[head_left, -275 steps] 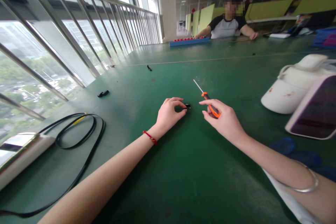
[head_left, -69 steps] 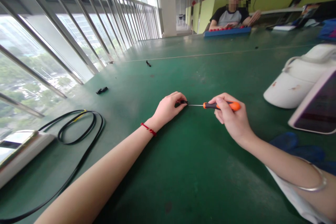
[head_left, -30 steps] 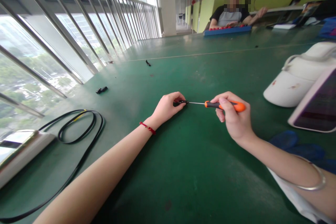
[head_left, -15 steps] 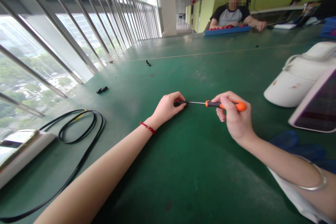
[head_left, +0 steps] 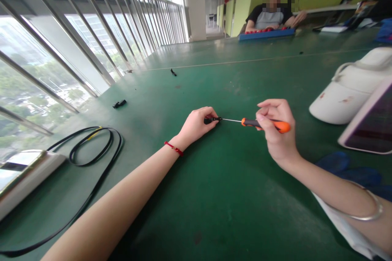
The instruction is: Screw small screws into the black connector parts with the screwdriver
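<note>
head | left hand (head_left: pixel 197 124): black part (head_left: pixel 209 121) | right hand (head_left: pixel 279 134): screwdriver (head_left: pixel 251 122), seemingly touching it

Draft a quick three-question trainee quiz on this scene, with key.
1. Choose: the right hand holds A) a flat black cable; B) a metal screwdriver with an orange-and-black handle; C) a pink-framed phone.
2. True or false: the left hand lies open and flat, holding nothing.
3. Fill in: a thin red cord bracelet circles the ____ wrist.

Key: 1: B. 2: False; its fingers pinch a small black oblong part. 3: left.
</note>
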Tool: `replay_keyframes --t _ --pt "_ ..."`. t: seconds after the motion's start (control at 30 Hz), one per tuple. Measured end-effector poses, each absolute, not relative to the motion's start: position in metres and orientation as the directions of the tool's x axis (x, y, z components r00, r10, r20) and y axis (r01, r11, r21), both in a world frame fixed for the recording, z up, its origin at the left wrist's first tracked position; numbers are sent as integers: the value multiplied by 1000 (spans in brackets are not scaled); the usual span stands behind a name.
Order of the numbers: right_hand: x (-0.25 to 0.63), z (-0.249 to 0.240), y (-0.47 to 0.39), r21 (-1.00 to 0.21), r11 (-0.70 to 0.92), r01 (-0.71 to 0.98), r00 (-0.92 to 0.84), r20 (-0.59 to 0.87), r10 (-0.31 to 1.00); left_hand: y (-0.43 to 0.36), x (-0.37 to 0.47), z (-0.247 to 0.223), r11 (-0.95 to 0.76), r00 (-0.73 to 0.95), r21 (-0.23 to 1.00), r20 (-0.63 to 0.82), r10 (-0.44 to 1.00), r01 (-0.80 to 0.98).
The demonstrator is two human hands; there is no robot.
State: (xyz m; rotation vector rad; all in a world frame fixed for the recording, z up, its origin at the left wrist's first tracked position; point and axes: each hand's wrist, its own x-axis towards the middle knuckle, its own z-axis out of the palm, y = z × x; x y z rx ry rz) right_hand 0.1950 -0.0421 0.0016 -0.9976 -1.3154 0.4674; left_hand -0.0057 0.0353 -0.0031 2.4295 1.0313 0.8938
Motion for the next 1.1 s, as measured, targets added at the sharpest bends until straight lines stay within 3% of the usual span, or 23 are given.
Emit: replay_keyframes --t 0.13,0.33,0.53,0.7,0.9,1.1 --pt "192 4 -47 -835 440 331 235 524 818 35 -5 -3 -682 541 517 420 729 517" --pt "192 3 -46 -756 590 282 241 652 719 35 -5 -2 -687 539 504 429 725 524" --pt "190 9 -52 -773 491 402 174 591 788 35 -5 -3 -695 546 489 432 718 528" --pt "189 8 -50 -710 606 359 211 694 688 35 -5 -4 -692 542 490 432 721 530" --pt "189 10 -53 -774 480 413 166 583 796 34 -4 -3 -673 530 509 418 738 537" --pt "188 12 -56 -736 515 439 111 613 782 34 -5 -2 -689 544 520 428 722 505"
